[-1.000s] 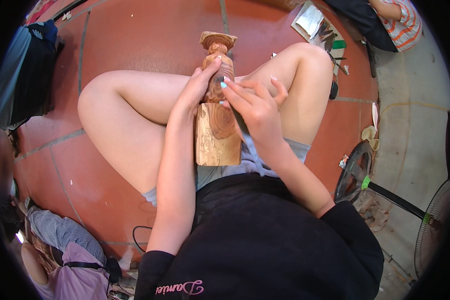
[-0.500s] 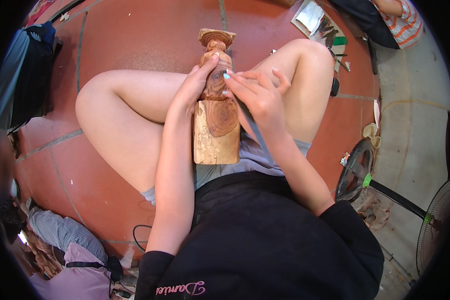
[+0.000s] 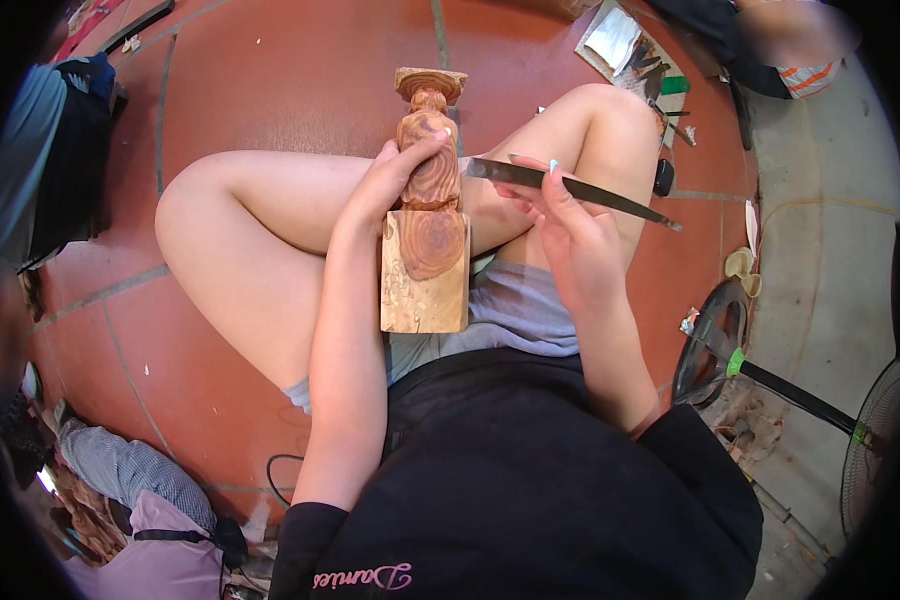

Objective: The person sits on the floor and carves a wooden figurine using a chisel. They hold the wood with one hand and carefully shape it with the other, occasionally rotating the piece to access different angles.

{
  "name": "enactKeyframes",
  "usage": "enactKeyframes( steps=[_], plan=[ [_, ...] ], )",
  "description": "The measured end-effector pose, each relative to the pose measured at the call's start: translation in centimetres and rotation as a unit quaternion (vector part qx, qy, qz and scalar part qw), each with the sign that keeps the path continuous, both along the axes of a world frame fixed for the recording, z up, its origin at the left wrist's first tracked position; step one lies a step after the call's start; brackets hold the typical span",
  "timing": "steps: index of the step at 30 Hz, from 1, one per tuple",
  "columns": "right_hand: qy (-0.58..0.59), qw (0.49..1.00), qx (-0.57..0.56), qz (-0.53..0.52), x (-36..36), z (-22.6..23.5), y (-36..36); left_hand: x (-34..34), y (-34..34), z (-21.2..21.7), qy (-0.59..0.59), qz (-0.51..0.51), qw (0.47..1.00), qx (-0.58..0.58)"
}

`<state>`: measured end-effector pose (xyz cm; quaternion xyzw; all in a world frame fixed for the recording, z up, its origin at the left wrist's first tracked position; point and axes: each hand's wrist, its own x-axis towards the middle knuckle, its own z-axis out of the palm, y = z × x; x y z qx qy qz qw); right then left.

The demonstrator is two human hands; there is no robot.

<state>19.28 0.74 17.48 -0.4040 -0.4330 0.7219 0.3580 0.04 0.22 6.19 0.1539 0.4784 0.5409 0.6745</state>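
Note:
A carved wooden post stands between my legs, with a square block end towards me and rounded turned sections leading to a flared top at the far end. My left hand is closed around its narrower middle, thumb across the grain. Just right of the post, my right hand holds a long, dark, flat file between thumb and fingers. The file points left, its pale tip close beside the wood; whether they touch, I cannot tell.
Red tiles spread around my bent legs. Several tools lie on a board at the far right. A black fan lies along the right side. Other people sit at the far right and lower left.
The file has swung from pointing back along my right forearm to lying crosswise, and my right hand has turned and moved right, away from the post. The left hand keeps its grip.

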Motion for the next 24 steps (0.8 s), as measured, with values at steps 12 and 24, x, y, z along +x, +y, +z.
enactKeyframes(
  steps=[12,24],
  plan=[
    [-0.045,0.999,-0.003,-0.012,-0.4,-0.4,0.4,-0.6,-0.9,0.9,-0.042,-0.070,0.995,0.056],
    [-0.388,0.684,0.617,0.017,-2.4,-6.1,1.8,-0.6,-0.7,0.8,-0.021,-0.078,0.990,0.118]
  ],
)
